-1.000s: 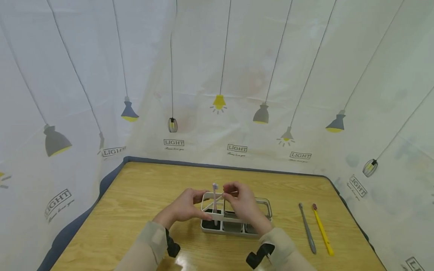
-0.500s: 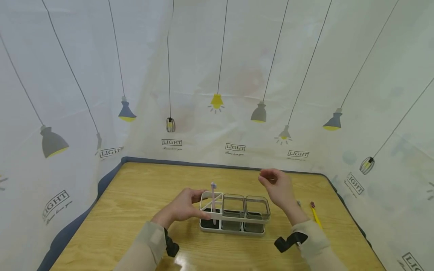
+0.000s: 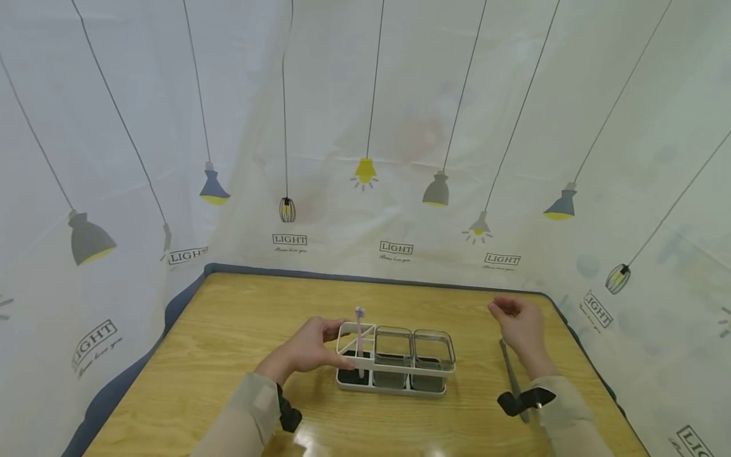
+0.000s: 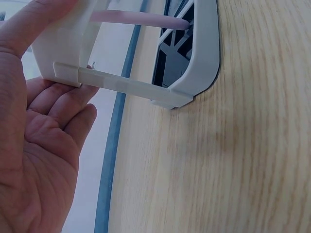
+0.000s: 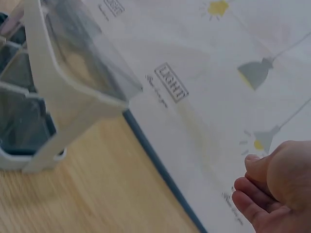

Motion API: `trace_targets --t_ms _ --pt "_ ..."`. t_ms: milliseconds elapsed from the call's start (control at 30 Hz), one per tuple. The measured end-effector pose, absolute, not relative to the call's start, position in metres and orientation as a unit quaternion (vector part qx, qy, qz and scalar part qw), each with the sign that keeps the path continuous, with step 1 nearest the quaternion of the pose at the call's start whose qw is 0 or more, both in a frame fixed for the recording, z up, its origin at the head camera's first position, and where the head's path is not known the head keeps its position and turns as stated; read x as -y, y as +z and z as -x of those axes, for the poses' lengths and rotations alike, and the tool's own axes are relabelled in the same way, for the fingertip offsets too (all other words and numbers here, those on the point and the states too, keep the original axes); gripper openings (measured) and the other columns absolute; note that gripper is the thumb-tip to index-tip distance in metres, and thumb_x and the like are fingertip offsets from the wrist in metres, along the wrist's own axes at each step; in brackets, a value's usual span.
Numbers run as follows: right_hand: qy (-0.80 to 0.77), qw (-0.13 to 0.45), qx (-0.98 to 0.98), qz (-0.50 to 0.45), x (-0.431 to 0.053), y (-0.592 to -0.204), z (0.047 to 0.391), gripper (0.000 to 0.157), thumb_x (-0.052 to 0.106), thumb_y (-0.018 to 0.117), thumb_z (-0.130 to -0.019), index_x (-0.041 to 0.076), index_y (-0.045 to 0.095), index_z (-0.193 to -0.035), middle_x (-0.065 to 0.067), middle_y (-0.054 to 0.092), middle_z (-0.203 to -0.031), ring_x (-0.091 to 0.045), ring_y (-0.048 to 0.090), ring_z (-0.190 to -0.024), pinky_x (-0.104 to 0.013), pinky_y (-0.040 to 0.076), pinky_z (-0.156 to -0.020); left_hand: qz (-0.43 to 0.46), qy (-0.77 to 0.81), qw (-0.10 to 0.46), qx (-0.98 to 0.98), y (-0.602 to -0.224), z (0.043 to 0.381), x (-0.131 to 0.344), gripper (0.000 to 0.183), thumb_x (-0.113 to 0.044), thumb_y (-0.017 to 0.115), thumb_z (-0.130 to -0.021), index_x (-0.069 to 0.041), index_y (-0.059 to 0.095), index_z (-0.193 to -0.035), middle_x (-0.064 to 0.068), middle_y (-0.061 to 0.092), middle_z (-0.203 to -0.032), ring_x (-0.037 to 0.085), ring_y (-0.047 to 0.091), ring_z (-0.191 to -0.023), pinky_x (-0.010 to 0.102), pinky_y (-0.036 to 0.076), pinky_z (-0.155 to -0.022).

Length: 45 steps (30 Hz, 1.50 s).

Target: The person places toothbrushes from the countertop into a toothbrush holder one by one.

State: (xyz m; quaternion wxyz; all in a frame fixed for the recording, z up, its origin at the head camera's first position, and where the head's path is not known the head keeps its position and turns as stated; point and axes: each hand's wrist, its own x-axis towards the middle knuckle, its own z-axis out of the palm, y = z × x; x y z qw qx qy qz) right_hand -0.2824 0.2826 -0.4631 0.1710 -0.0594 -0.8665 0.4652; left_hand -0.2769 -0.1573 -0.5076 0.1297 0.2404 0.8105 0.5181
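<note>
A white toothbrush holder (image 3: pixel 414 369) stands on the wooden table, with two clear cups (image 3: pixel 391 379) in its middle and right sections. In its divided left section a pink toothbrush (image 3: pixel 360 339) stands upright, bristles up. My left hand (image 3: pixel 305 346) grips the holder's left end, thumb at the front; the left wrist view shows the fingers (image 4: pixel 63 104) behind the upper frame. Off to the right, my right hand (image 3: pixel 521 327) hovers over the table with its fingers loosely bent and nothing between them. Below it lies a grey toothbrush (image 3: pixel 509 365), partly covered by the wrist strap.
The yellow toothbrush is hidden behind my right hand and forearm. A pale curtain (image 3: pixel 331 266) printed with lamps surrounds the table (image 3: pixel 274 298) at the back and sides. A black camera mount (image 3: pixel 522 401) sits on the right wrist.
My right hand has left the pink toothbrush's section and moved right, past the cups, to above the loose toothbrushes. The left hand has kept its grip on the holder.
</note>
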Motion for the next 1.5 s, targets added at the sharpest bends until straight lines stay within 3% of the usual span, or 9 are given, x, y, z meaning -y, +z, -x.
trace_targets --t_ms 200,300,567,767,1100,1367,1500 --pt "0.446 0.152 0.878 0.078 -0.303 -0.485 0.285 0.030 0.011 0.071 -0.103 -0.011 0.070 -0.124 -0.027 0.071 -0.119 -0.038 0.069 -0.104 -0.013 0.050 -0.067 -0.236 0.515 0.130 -0.814 -0.507 0.277 0.158 0.093 -0.035 0.098 -0.077 -0.005 0.055 -0.153 0.011 0.059 -0.150 0.029 0.054 -0.140 0.052 0.042 -0.115" --pt "0.438 0.138 0.885 0.080 -0.311 -0.493 0.286 0.033 0.013 0.070 -0.104 -0.011 0.069 -0.126 -0.028 0.070 -0.119 -0.043 0.068 -0.108 -0.016 0.051 -0.066 -0.238 0.514 0.130 -0.814 -0.507 0.278 0.157 0.094 -0.035 0.098 -0.077 -0.004 0.054 -0.154 0.013 0.059 -0.150 0.031 0.054 -0.140 0.053 0.042 -0.115" --pt "0.398 0.149 0.900 0.094 -0.326 -0.511 0.288 0.028 0.010 0.073 -0.100 -0.013 0.072 -0.116 -0.028 0.072 -0.108 -0.044 0.068 -0.099 -0.034 0.056 -0.070 -0.238 0.510 0.134 -0.816 -0.506 0.279 0.156 0.098 -0.033 0.098 -0.078 -0.001 0.048 -0.157 0.014 0.058 -0.151 0.033 0.054 -0.141 0.054 0.042 -0.115" --pt "0.392 0.125 0.905 0.105 -0.334 -0.527 0.288 0.028 0.010 0.074 -0.097 -0.014 0.074 -0.111 -0.025 0.073 -0.099 -0.040 0.070 -0.089 -0.032 0.054 -0.063 -0.237 0.507 0.134 -0.818 -0.506 0.279 0.156 0.100 -0.033 0.098 -0.078 0.001 0.048 -0.157 0.013 0.057 -0.152 0.031 0.054 -0.141 0.052 0.042 -0.115" --pt "0.378 0.072 0.915 0.125 -0.337 -0.541 0.285 0.034 0.016 0.072 -0.099 -0.015 0.072 -0.113 -0.030 0.072 -0.106 -0.045 0.068 -0.097 -0.049 0.058 -0.077 -0.236 0.499 0.131 -0.823 -0.507 0.279 0.156 0.098 -0.036 0.098 -0.078 -0.001 0.049 -0.156 0.013 0.057 -0.152 0.033 0.054 -0.140 0.053 0.043 -0.115" --pt "0.375 0.071 0.915 0.129 -0.338 -0.551 0.286 0.034 0.013 0.076 -0.093 -0.016 0.072 -0.110 -0.033 0.071 -0.106 -0.048 0.067 -0.099 -0.050 0.059 -0.079 -0.233 0.502 0.130 -0.823 -0.507 0.278 0.157 0.098 -0.034 0.098 -0.077 -0.001 0.050 -0.156 0.012 0.058 -0.151 0.031 0.055 -0.140 0.053 0.043 -0.115" --pt "0.373 0.073 0.914 0.139 -0.337 -0.555 0.287 0.030 0.011 0.077 -0.091 -0.015 0.073 -0.105 -0.030 0.072 -0.099 -0.044 0.069 -0.091 -0.045 0.059 -0.071 -0.236 0.506 0.131 -0.819 -0.508 0.278 0.157 0.096 -0.034 0.098 -0.077 -0.003 0.052 -0.155 0.013 0.058 -0.152 0.031 0.054 -0.141 0.053 0.042 -0.116"
